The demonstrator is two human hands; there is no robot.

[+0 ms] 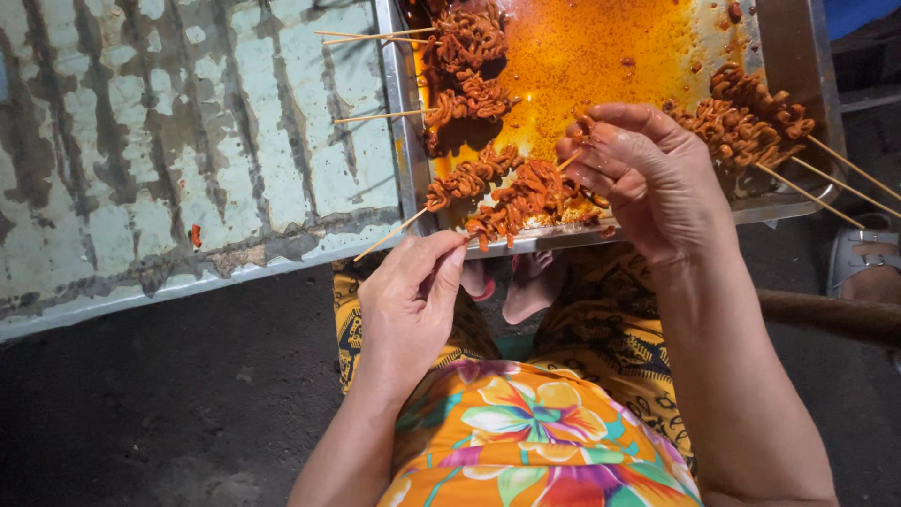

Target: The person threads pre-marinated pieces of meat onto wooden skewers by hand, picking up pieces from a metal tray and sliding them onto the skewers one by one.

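Note:
My left hand [413,291] pinches the bare end of a thin bamboo skewer [389,237] at the tray's near edge. That skewer runs up to the right through orange marinated meat [526,199]. My right hand [648,174] hovers over the far end of the same meat, fingertips closed on the skewer's tip and a piece of meat. A metal tray [405,122] with orange sauce holds several other loaded skewers: some at the top left [465,56] and a pile at the right [746,117].
A worn, pale tiled surface [188,141] lies left of the tray. Below is dark ground [188,404]. My lap in colourful floral cloth [535,432] and bare feet [530,282] sit under the tray. A sandal [863,253] shows at the right edge.

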